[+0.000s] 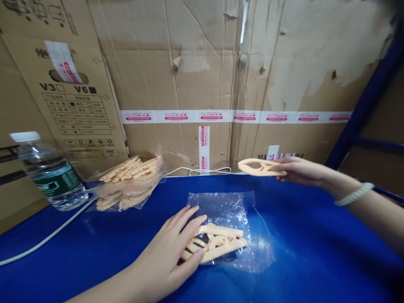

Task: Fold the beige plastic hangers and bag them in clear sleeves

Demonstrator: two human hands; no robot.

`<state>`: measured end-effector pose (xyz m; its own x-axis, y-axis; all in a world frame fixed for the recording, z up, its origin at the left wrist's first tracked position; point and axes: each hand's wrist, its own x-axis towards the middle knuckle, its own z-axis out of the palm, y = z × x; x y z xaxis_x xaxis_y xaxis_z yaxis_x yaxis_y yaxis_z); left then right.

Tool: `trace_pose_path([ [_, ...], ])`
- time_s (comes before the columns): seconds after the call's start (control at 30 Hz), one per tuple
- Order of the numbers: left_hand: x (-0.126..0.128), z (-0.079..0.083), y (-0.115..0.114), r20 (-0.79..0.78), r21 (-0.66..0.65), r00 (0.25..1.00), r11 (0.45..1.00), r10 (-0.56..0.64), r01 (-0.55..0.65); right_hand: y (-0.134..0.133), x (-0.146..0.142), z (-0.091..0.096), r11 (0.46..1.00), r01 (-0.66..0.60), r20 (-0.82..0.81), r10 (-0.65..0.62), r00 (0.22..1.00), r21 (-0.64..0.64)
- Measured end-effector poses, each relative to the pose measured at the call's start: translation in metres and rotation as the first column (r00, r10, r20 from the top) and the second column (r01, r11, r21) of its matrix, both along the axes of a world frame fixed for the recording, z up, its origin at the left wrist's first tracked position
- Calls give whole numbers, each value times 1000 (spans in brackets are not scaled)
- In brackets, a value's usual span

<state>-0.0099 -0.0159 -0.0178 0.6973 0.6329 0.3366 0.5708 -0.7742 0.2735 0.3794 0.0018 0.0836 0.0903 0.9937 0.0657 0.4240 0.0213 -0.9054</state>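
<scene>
My right hand (pixel 298 170) is closed on one end of a beige folding hanger (pixel 260 167), held in the air above the back of the blue table. An oval opening shows in its free end. My left hand (pixel 173 244) lies with fingers spread over a clear plastic bag (pixel 221 206) on the table. Several more beige folded hangers (pixel 221 248) are at the bag, partly under my left fingers. Whether they lie wholly inside the bag I cannot tell.
A clear bag of stacked beige hangers (pixel 132 181) stands at the back left. Beside it is a water bottle (pixel 52 176). A white cable (pixel 63 229) runs across the blue table (pixel 315 261). Cardboard (pixel 176 84) closes off the back, with a blue metal post (pixel 362 97) at right.
</scene>
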Motion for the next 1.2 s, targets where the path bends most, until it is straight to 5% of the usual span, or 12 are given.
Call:
trace_pose_path([
  [0.2,0,3,0,21,-26,1000,1000,-14,15,50,-44,-44,977,-205,181,211,961,-55],
  [0.3,-1,4,0,21,-31,1000,999,-11,12,54,-61,-42,971,-237,310,212,927,44],
  [0.43,-1,3,0,34,-13,999,1000,-15,15,25,-72,-21,928,-313,418,207,885,202],
  [0.5,-1,2,0,54,-3,999,1000,-6,6,1,-74,-12,884,-433,453,317,833,177],
  [0.57,-1,2,0,78,-5,997,1000,5,-5,-21,-77,-7,763,-646,473,554,685,42],
  [0.67,0,2,-1,100,-15,995,1000,2,0,-43,-79,-10,657,-748,477,689,546,-93],
  [1.2,3,7,-2,67,26,997,999,-23,22,-50,-137,-40,781,-625,735,430,524,-12],
])
